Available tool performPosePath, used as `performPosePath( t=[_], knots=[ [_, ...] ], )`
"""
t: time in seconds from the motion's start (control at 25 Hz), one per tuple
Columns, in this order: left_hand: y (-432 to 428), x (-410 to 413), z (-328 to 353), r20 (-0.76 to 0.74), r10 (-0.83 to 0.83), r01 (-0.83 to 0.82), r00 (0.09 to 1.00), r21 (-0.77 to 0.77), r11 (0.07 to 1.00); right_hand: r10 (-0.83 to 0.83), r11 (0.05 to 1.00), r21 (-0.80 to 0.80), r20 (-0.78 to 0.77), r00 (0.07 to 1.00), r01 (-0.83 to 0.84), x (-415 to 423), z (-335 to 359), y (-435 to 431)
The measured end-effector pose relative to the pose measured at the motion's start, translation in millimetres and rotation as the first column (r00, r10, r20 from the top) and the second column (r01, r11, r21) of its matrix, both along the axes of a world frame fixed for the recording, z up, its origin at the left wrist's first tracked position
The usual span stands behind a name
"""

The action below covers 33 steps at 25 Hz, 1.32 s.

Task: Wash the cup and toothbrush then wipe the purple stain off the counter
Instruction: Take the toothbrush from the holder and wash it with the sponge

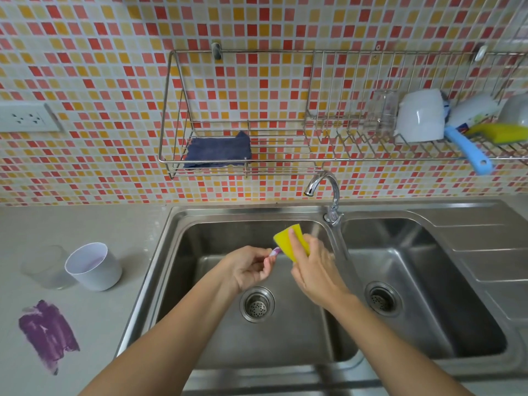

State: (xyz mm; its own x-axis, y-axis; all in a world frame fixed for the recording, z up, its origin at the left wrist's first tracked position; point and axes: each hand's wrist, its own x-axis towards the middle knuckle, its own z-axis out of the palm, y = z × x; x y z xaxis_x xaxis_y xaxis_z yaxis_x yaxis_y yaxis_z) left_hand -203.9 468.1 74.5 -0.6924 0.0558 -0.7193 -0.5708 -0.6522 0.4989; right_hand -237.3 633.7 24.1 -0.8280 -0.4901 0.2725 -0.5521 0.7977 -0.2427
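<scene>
Over the left sink basin (217,244) my left hand (248,270) pinches a purple-and-white toothbrush (275,251), most of it hidden in my fist. My right hand (314,267) grips a yellow sponge (291,241), which touches the toothbrush's visible end. A white cup (93,267) with a purplish inside stands on the grey counter (120,224) left of the sink. A purple stain (48,334) is smeared on the counter at the near left.
A clear glass (47,267) stands beside the cup. The tap (328,192) rises between the two basins. A wall rack (171,115) holds a blue cloth (218,150), white cups (420,115), a second yellow sponge (500,132) and a blue-handled tool (468,151). A wall socket (25,117) sits at left.
</scene>
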Motion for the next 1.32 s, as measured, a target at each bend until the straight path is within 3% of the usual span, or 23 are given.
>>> performPosePath(
  t=[0.08,0.12,0.16,0.24,0.28,0.36,0.44,0.56,0.68,0.76,0.88,1.0,1.12,1.2,1.32],
  knots=[
    [5.9,2.3,-1.5,-0.084,-0.016,0.0,0.996,-0.188,0.982,-0.067,0.995,-0.068,0.069,0.995,0.072,-0.4,1.9,1.1],
    [9.1,3.1,-3.8,-0.16,-0.051,-0.014,0.986,-0.378,0.926,-0.082,0.993,-0.076,0.108,0.991,0.091,-0.6,1.9,2.3],
    [12.1,3.4,-6.7,-0.23,-0.145,-0.026,0.962,-0.608,0.794,-0.069,0.995,-0.059,0.11,0.992,0.076,-0.4,1.2,5.3],
    [14.5,6.5,-12.1,-0.244,-0.385,-0.086,0.89,-0.919,0.384,-0.033,0.999,-0.036,0.115,0.993,0.037,-0.3,-1.8,8.4],
    [16.1,9.1,-12.4,-0.234,-0.458,-0.141,0.858,-0.963,0.229,-0.059,0.995,-0.071,0.12,0.991,0.068,-0.4,-0.7,8.9],
    [18.4,11.3,-14.5,-0.249,-0.535,-0.25,0.807,-0.965,0.072,-0.073,0.991,-0.105,0.138,0.988,0.088,-0.1,-0.1,10.2],
    [20.9,11.0,-17.0,-0.276,-0.523,-0.287,0.806,-0.956,0.062,-0.022,0.998,-0.056,0.126,0.992,0.029,0.0,-3.1,12.8],
    [21.8,8.5,-20.9,-0.287,-0.457,-0.247,0.842,-0.958,0.147,-0.065,0.992,-0.099,0.146,0.987,0.08,-1.0,-0.9,17.9],
    [22.2,9.4,-26.6,-0.286,-0.607,-0.357,0.741,-0.934,0.004,-0.016,0.997,-0.068,0.117,0.993,0.024,-1.9,-3.4,22.9],
    [21.0,8.7,-30.0,-0.252,-0.698,-0.439,0.67,-0.893,-0.099,-0.073,0.993,-0.084,0.121,0.99,0.083,-2.0,-1.0,22.8],
    [22.9,8.1,-33.6,-0.267,-0.719,-0.541,0.642,-0.822,-0.178,0.013,0.999,-0.032,0.13,0.991,-0.009,-1.5,-0.8,22.4],
    [23.9,6.0,-37.0,-0.271,-0.739,-0.576,0.616,-0.795,-0.19,-0.035,0.997,-0.067,0.142,0.989,0.045,-2.6,4.4,20.2],
    [26.7,5.8,-37.3,-0.282,-0.733,-0.579,0.619,-0.795,-0.182,0.015,0.997,-0.071,0.157,0.988,-0.004,-1.7,2.2,18.8],
    [26.7,5.1,-38.0,-0.287,-0.727,-0.582,0.623,-0.792,-0.186,-0.057,0.991,-0.105,0.194,0.979,0.078,-3.3,1.5,20.5],
    [27.0,5.8,-40.5,-0.333,-0.689,-0.558,0.644,-0.821,-0.125,-0.002,0.994,-0.105,0.169,0.986,0.02,0.3,-2.1,23.2]
  ],
)
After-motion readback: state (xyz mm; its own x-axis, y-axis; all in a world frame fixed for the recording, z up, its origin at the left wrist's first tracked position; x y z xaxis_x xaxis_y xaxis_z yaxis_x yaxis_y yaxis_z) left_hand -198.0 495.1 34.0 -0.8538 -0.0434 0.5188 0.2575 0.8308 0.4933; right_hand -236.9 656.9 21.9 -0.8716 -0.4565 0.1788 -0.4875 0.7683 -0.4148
